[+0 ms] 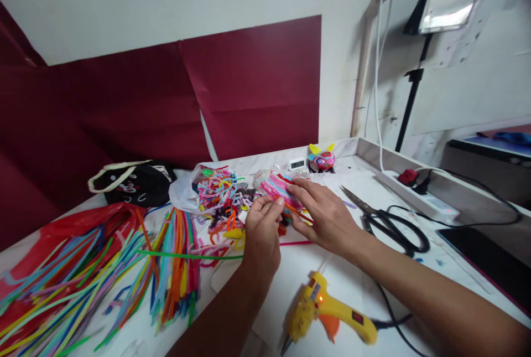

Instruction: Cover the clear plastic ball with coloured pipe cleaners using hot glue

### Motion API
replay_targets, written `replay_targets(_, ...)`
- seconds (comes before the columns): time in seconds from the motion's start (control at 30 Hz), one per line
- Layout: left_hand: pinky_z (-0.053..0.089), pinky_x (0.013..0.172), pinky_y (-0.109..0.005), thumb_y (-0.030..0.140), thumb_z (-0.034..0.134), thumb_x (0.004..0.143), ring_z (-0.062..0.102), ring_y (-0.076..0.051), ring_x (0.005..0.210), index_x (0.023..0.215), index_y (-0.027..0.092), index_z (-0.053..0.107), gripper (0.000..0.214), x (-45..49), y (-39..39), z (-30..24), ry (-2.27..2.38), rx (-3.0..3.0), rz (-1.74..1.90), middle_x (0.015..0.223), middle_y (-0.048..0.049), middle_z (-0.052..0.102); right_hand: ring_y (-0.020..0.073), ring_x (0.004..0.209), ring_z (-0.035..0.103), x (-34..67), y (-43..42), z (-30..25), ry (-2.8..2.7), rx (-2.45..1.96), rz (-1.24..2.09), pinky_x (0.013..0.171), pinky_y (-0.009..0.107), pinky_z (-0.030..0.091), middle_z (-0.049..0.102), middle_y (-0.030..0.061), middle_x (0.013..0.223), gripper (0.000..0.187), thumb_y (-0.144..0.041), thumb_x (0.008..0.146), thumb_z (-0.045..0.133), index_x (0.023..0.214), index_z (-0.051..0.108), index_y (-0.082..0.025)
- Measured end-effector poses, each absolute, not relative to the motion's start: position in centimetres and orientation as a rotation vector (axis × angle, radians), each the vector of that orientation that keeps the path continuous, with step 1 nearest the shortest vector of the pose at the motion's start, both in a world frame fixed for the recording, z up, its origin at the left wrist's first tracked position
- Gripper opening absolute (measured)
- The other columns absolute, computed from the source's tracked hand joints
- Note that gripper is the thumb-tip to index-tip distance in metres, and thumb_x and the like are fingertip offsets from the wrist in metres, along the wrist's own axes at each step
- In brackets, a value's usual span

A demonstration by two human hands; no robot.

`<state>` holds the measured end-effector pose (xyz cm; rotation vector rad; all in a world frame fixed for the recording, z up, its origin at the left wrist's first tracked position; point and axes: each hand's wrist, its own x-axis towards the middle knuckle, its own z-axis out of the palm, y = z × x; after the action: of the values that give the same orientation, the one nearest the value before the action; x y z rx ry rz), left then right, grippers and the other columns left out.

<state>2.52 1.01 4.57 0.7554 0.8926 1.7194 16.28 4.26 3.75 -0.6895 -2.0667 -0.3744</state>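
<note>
In the middle of the head view my left hand point(263, 229) is closed, thumb against fingers, at one end of an orange pipe cleaner point(297, 212). My right hand point(326, 216) bends around the other part of the same pipe cleaner, its thumb below and its fingers above. Just behind both hands lies a fuzzy pink and light-blue striped piece point(276, 184), partly hidden by my right fingers. A tangle of short pipe-cleaner pieces point(219, 188) sits left of it in a white plastic bag point(182, 193).
A yellow glue gun point(332, 310) with a lit red light lies in front. Black-handled scissors point(390, 224), a power strip point(418, 196) and a phone-like dark slab point(485, 263) are on the right. Long pipe cleaners point(176, 263), a black pouch point(135, 185) and a small timer point(297, 164) also stand around.
</note>
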Motion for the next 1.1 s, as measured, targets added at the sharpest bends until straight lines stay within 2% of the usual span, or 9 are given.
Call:
replay_targets(0.2, 0.036, 0.052, -0.018, 0.02, 0.079, 0.065, 0.046, -0.006, 0.053, 0.081, 0.019, 0.054, 0.029, 2.5, 1.5, 3.8, 0.921, 0.648, 1.713, 0.064, 0.0061, 0.053, 0.0307, 0.103, 0.065, 15.9, 4.5, 2.9, -2.059, -0.723, -0.73, 0.081, 0.04, 0.057, 0.067, 0.0204, 0.119, 0.035, -0.024, 0.09, 0.057, 0.12, 0.059, -0.005)
replay_targets(0.33, 0.034, 0.049, -0.018, 0.02, 0.079, 0.064, 0.044, -0.005, 0.05, 0.078, 0.018, 0.055, 0.028, 2.7, 1.7, 3.3, 0.943, 0.621, 1.699, 0.063, 0.0059, 0.052, 0.0285, 0.1, 0.067, 15.9, 4.6, 2.2, -2.075, -0.712, -0.796, 0.08, 0.037, 0.058, 0.068, 0.0213, 0.118, 0.035, -0.018, 0.089, 0.058, 0.12, 0.059, -0.002)
replay_targets(0.5, 0.036, 0.049, -0.016, 0.019, 0.08, 0.063, 0.046, -0.004, 0.05, 0.076, 0.017, 0.055, 0.028, 2.8, 1.6, 3.1, 0.951, 0.618, 1.706, 0.061, 0.0062, 0.053, 0.0281, 0.097, 0.068, 16.0, 4.2, 2.3, -2.142, -0.806, -0.61, 0.078, 0.038, 0.059, 0.067, 0.0183, 0.121, 0.037, -0.023, 0.088, 0.059, 0.12, 0.06, -0.006)
replay_targets(0.67, 0.043, 0.052, -0.017, 0.023, 0.083, 0.06, 0.053, -0.006, 0.054, 0.085, 0.017, 0.056, 0.037, 3.0, 1.4, 3.6, 0.932, 0.643, 1.671, 0.067, 0.0039, 0.06, 0.0294, 0.105, 0.066, 17.1, 3.6, 3.0, -2.134, -0.776, -0.356, 0.085, 0.041, 0.058, 0.066, 0.0183, 0.122, 0.043, -0.031, 0.088, 0.061, 0.123, 0.058, -0.007)
replay_targets(0.8, 0.048, 0.055, -0.019, 0.022, 0.084, 0.059, 0.058, -0.007, 0.058, 0.087, 0.016, 0.056, 0.04, 3.1, 1.3, 3.8, 0.96, 0.654, 1.678, 0.071, 0.0022, 0.064, 0.0245, 0.103, 0.065, 19.3, 1.7, 3.6, -2.06, -0.783, -0.141, 0.087, 0.038, 0.056, 0.068, 0.0144, 0.112, 0.033, -0.031, 0.091, 0.059, 0.119, 0.059, -0.012)
replay_targets(0.9, 0.051, 0.061, -0.019, 0.021, 0.084, 0.059, 0.061, -0.007, 0.062, 0.085, 0.015, 0.056, 0.039, 3.1, 1.4, 3.7, 0.943, 0.642, 1.689, 0.073, 0.0019, 0.064, 0.0198, 0.087, 0.067, 21.0, -0.7, 3.3, -2.111, -0.816, 0.078, 0.076, 0.033, 0.056, 0.069, 0.0084, 0.095, 0.015, -0.028, 0.092, 0.056, 0.102, 0.063, -0.019)
replay_targets(0.97, 0.051, 0.063, -0.019, 0.019, 0.085, 0.058, 0.061, -0.007, 0.063, 0.085, 0.015, 0.057, 0.039, 3.2, 1.4, 3.5, 0.936, 0.633, 1.696, 0.074, 0.0022, 0.064, 0.0177, 0.075, 0.067, 21.9, -2.4, 2.5, -2.234, -0.885, 0.293, 0.067, 0.03, 0.055, 0.069, 0.0045, 0.083, 0.012, -0.028, 0.093, 0.055, 0.09, 0.064, -0.021)
replay_targets(1.03, 0.051, 0.063, -0.019, 0.018, 0.085, 0.058, 0.061, -0.007, 0.063, 0.084, 0.015, 0.057, 0.039, 3.2, 1.5, 3.4, 0.929, 0.625, 1.697, 0.074, 0.0025, 0.064, 0.0168, 0.071, 0.067, 22.6, -3.5, 1.6, -2.314, -0.98, 0.463, 0.06, 0.027, 0.054, 0.069, 0.0028, 0.083, 0.008, -0.029, 0.09, 0.059, 0.091, 0.065, -0.023)
replay_targets(1.1, 0.051, 0.064, -0.02, 0.017, 0.085, 0.057, 0.061, -0.007, 0.064, 0.083, 0.015, 0.056, 0.038, 3.3, 1.5, 3.2, 0.924, 0.617, 1.691, 0.073, 0.0025, 0.064, 0.0174, 0.073, 0.068, 23.1, -3.7, 0.9, -2.297, -1.023, 0.471, 0.063, 0.028, 0.055, 0.07, 0.0035, 0.087, 0.011, -0.029, 0.089, 0.06, 0.096, 0.064, -0.023)
